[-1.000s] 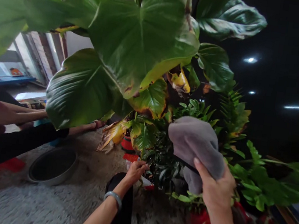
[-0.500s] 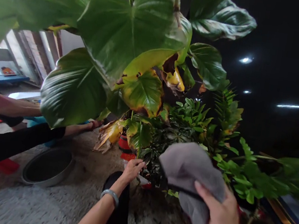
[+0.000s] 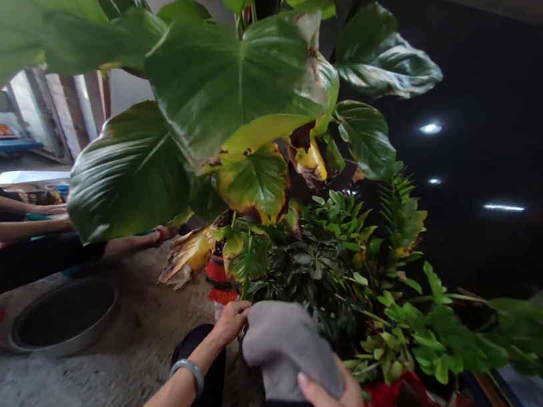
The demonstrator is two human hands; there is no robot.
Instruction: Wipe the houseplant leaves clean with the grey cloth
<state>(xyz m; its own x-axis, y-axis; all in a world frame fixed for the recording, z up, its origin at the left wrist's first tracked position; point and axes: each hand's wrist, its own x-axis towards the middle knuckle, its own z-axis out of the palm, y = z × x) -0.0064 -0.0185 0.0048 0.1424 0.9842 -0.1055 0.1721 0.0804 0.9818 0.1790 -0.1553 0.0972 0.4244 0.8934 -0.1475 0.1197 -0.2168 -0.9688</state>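
A grey cloth (image 3: 289, 347) hangs bunched in my right hand (image 3: 342, 402), whose thumb lies on top and whose other fingers are behind it. My left hand (image 3: 230, 322), with a pale bangle (image 3: 190, 370) on its wrist, is closed at the cloth's left edge. Its fingertips are partly hidden, and I cannot tell what is pinched there. Just beyond both hands grows a dark, small-leaved plant (image 3: 310, 266). Above it spreads a large-leaved plant (image 3: 238, 81) with some yellowed, browned leaves (image 3: 257, 181).
A grey basin (image 3: 66, 316) stands on the rough floor at left, near another person's arms (image 3: 11, 221) and legs. A red pot (image 3: 219, 270) is behind my left hand, and another red pot (image 3: 397, 406) is at right. Leafy stems (image 3: 466, 325) stretch out to the right.
My right hand has brought the grey cloth left and down, up to my left hand. The left hand's fingers look more curled. The view has shifted slightly.
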